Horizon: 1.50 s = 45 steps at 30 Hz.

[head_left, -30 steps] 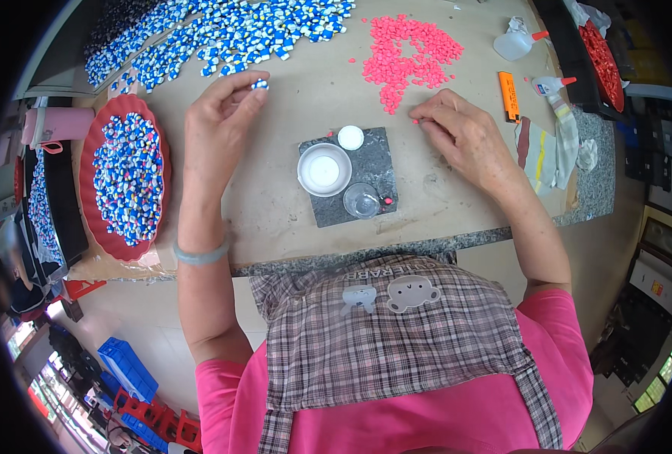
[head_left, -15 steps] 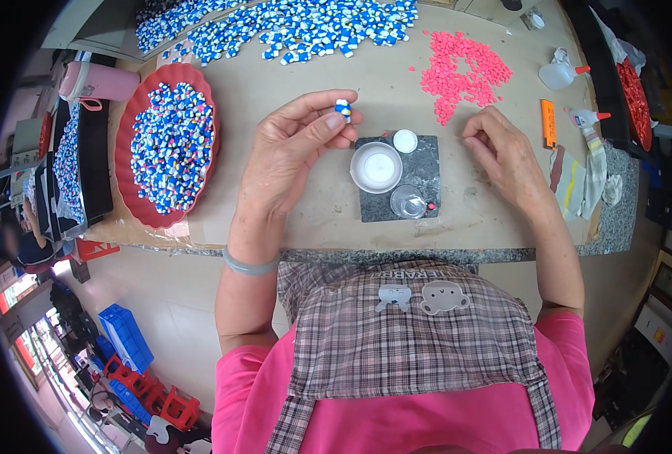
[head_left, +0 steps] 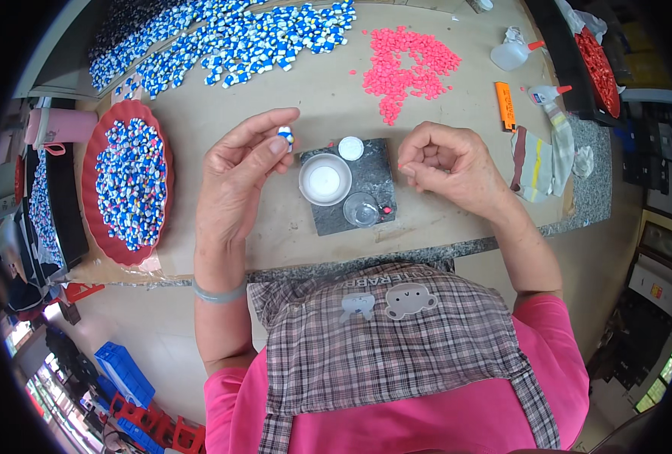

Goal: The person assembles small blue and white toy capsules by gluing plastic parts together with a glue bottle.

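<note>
Between thumb and fingers, my left hand [head_left: 234, 170] holds up a small blue-and-white moulded piece [head_left: 286, 136], left of a dark stone slab [head_left: 379, 170]. My right hand [head_left: 461, 170] is closed in a pinch just right of the slab, with a bit of a tiny pink piece [head_left: 402, 164] showing at its fingertips. On the slab stand a shallow round dish [head_left: 304, 185] with white contents, a white round cap [head_left: 350, 147] and a small clear cup [head_left: 361, 210]. A red bit [head_left: 387, 210] lies beside the cup.
Loose pink pieces [head_left: 408, 68] lie beyond my right hand; blue-and-white pieces [head_left: 253, 45] spread at the back. Left stands a red scalloped tray [head_left: 166, 163] filled with similar pieces. Squeeze bottles [head_left: 510, 57], an orange box [head_left: 505, 106] and a striped cloth [head_left: 533, 163] are on the right.
My right hand has come from near the pink pile toward the slab, pinching a pink bit. The left still holds its piece. The whole view has shifted.
</note>
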### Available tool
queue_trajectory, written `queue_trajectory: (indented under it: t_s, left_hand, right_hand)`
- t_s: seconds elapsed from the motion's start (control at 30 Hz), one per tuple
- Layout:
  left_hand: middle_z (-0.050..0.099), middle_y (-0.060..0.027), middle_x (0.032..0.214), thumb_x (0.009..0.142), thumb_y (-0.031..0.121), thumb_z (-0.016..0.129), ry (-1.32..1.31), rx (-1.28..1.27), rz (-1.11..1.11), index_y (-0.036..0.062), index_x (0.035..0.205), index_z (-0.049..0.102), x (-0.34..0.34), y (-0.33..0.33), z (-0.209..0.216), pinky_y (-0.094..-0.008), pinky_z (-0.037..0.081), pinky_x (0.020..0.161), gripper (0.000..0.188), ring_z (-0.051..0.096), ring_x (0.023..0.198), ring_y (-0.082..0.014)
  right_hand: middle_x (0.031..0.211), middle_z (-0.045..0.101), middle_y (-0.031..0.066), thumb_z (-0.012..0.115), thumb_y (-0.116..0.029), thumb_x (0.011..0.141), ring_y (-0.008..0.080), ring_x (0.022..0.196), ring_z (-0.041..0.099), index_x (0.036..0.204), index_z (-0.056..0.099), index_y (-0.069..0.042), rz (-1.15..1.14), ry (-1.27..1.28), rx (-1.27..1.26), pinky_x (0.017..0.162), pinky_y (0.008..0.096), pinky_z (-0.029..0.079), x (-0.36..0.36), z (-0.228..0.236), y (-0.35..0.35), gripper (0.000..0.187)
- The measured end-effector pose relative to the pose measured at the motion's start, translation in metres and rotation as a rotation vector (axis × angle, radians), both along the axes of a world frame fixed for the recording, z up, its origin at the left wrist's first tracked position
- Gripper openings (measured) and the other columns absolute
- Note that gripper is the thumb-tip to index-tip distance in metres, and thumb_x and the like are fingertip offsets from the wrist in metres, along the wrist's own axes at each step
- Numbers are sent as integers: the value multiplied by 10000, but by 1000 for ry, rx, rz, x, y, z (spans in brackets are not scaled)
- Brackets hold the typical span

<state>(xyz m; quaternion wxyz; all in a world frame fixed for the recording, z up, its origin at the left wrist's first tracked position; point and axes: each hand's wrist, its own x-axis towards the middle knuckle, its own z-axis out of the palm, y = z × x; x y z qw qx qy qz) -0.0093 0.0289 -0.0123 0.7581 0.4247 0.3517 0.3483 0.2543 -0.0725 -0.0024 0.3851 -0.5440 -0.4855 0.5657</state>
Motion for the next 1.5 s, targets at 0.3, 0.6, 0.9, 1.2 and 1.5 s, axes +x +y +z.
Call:
queue_trajectory:
  t_s: [0.3,0.6,0.9,1.2,1.5]
  left_hand:
    - [703,-136,1003,909,-7,634,-46,62,-54,-55,1161,641,3,-4,1,-249,550,797,256,675,860,-142]
    - [708,-127,993,891,-7,666,-7,115,-102,-56,1122,640,4,-16,1,-237,546,793,238,694,873,-149]
    - [712,-106,930,875,-22,683,8,123,-78,-51,1096,666,7,-28,10,-245,549,793,223,685,868,-130]
    - [697,-101,981,874,-49,681,-20,158,-104,-60,1103,654,12,-36,11,-216,549,798,231,665,892,-113]
    - [650,-94,1072,868,-74,675,-41,241,-83,-61,1080,653,23,-47,6,-264,556,855,213,655,967,-145]
  right_hand:
    - [814,640,29,703,20,861,58,646,602,953,553,-28,104,214,-137,581,198,517,-4,9,0,183]
    - [785,656,69,696,45,856,69,607,606,942,459,-54,151,138,-281,538,210,514,-18,17,-3,271]
    - [788,639,49,686,53,861,57,632,591,938,441,-49,172,-90,-226,563,207,499,-30,26,-3,276]
    - [789,628,42,691,49,857,59,654,593,912,446,-53,160,-280,11,575,204,495,-39,35,-11,271]
    - [863,641,98,705,73,842,91,685,622,944,450,-48,-80,129,79,589,210,524,-43,36,-5,300]
